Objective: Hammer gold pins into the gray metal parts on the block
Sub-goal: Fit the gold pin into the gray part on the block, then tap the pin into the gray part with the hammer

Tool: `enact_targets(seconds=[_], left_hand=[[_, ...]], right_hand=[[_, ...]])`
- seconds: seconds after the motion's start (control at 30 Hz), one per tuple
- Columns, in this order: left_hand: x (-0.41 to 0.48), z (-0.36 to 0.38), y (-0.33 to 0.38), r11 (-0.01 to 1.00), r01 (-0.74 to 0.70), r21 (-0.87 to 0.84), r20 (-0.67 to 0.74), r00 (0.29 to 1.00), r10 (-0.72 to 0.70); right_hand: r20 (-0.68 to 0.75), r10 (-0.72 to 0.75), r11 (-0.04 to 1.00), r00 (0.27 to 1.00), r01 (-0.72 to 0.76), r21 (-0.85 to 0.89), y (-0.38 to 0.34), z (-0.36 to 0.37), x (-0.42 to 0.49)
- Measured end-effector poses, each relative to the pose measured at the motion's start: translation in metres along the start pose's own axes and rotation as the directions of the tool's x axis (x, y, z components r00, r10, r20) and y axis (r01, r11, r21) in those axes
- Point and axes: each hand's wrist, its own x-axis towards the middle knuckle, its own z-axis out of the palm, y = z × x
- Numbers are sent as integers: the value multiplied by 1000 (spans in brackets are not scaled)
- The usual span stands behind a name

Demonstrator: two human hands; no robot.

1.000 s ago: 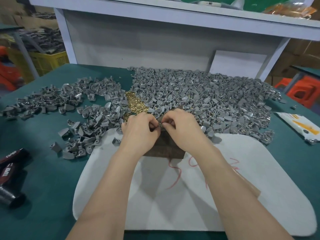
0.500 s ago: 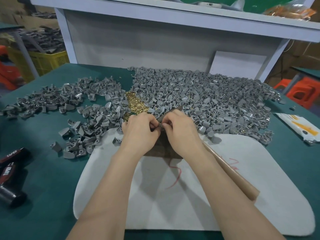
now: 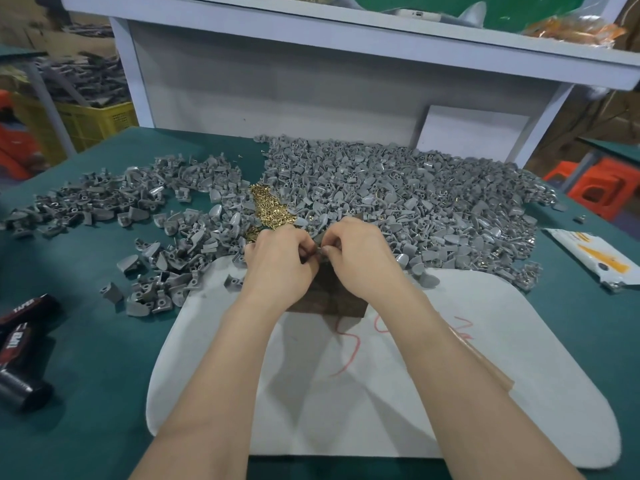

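Gray metal part pinched between curled fingers of left hand and right hand.

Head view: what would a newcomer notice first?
A heap of gray metal parts covers the far side of the green table, with a small patch of gold pins at its left edge. In the middle, the left hand and right hand pinch a small gray piece over a dark block on a white mat.
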Motion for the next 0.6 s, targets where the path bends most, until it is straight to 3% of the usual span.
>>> enact_targets(seconds=[0.17, 0.23, 0.3, 0.37, 0.43, 0.5, 0.6], left_hand=[[0, 0, 0, 1000, 10, 16, -10, 1000, -10], [-1, 0, 0, 1000, 13, 6, -17, 1000, -13], [-1, -1, 0, 1000, 17, -8, -25, 1000, -18], [-1, -1, 0, 1000, 25, -11, -21, 999, -25], [-1, -1, 1, 1000, 25, -3, -19, 1000, -25], [-1, -1, 2, 1000, 29, 0, -22, 999, -29], [-1, -1, 2, 999, 37, 5, -34, 999, -37]], right_hand=[[26, 27, 1000, 999, -27, 10, 1, 0, 3], [8, 41, 995, 999, -41, 91, 7, -1, 0], [-94, 141, 968, 986, -118, 223, 20, -7, -6], [-152, 278, 946, 949, -242, 217, 40, -16, -16], [2, 373, 927, 928, -373, 46, 54, -20, -24], [188, 410, 912, 893, -408, -50, 57, -16, -25], [182, 396, 917, 900, -399, -21, 55, -11, -23]])
